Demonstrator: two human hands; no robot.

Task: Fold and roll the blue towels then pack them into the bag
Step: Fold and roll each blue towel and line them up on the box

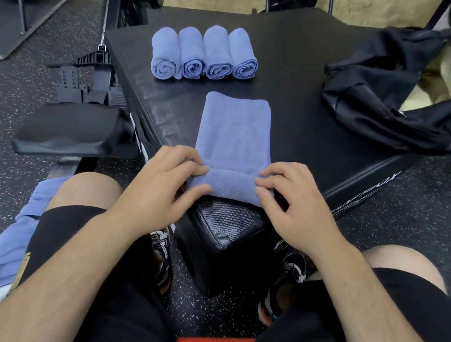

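Observation:
A blue towel [235, 132], folded into a long strip, lies on the black padded box [303, 75] with its near end turned over into the start of a roll. My left hand [165, 183] pinches the left end of that roll. My right hand [292, 202] pinches the right end. Several rolled blue towels [202, 53] stand side by side farther back on the box. The black bag [394, 101] lies crumpled at the right of the box.
A pile of unfolded blue towels [11, 243] lies beside my left thigh. A black seat pad [69, 127] and rowing machine footrests [86, 86] stand at the left. Speckled rubber floor [429, 203] surrounds the box.

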